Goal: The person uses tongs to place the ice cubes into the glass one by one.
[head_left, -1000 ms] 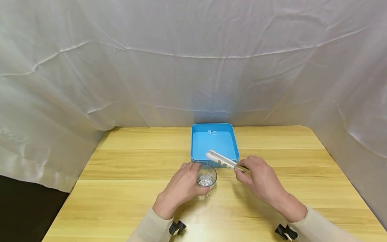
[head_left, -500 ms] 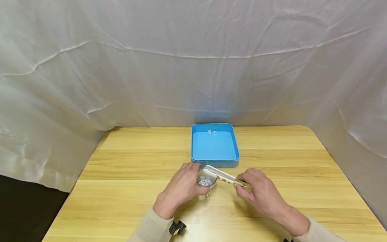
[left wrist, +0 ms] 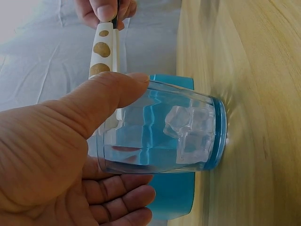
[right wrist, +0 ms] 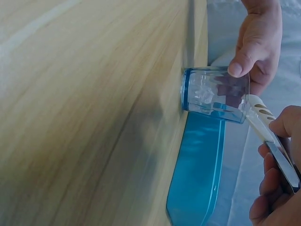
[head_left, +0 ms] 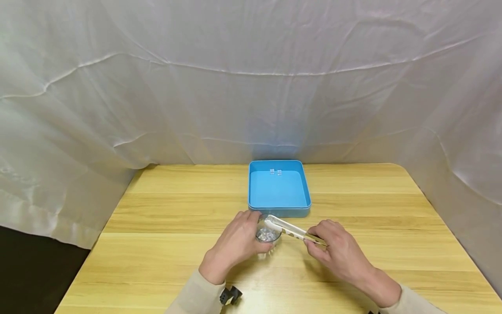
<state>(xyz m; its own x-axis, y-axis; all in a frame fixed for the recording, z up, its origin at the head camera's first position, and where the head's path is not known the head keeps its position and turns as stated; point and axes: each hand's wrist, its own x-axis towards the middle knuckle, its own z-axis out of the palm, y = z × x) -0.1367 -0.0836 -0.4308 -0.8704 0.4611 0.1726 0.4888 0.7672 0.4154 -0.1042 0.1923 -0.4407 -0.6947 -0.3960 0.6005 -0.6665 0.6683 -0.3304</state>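
Note:
My left hand [head_left: 237, 244] holds a clear drinking glass [left wrist: 150, 155] near its rim, thumb on one side and fingers on the other. The glass stands upright on the wooden table. Several clear ice-like cubes [left wrist: 193, 136] lie at its bottom. With my right hand [head_left: 339, 248] I grip the handle of a pair of tongs [right wrist: 280, 162], metal with white, brown-spotted ends. The tong tips dip into the mouth of the glass, above the cubes in the left wrist view. Two more clear cubes [head_left: 272, 172] sit along the back of the blue tray [head_left: 279, 192].
The blue tray stands right behind the glass, towards the far edge of the table [head_left: 168, 253]. A pale curtain [head_left: 251, 87] hangs behind and along both sides. A black wrist mount [head_left: 230, 295] is strapped at my left sleeve.
My right hand has brought the tongs from over the tray's front edge down and towards me into the glass mouth, then barely moved. My left hand and the glass have stayed put.

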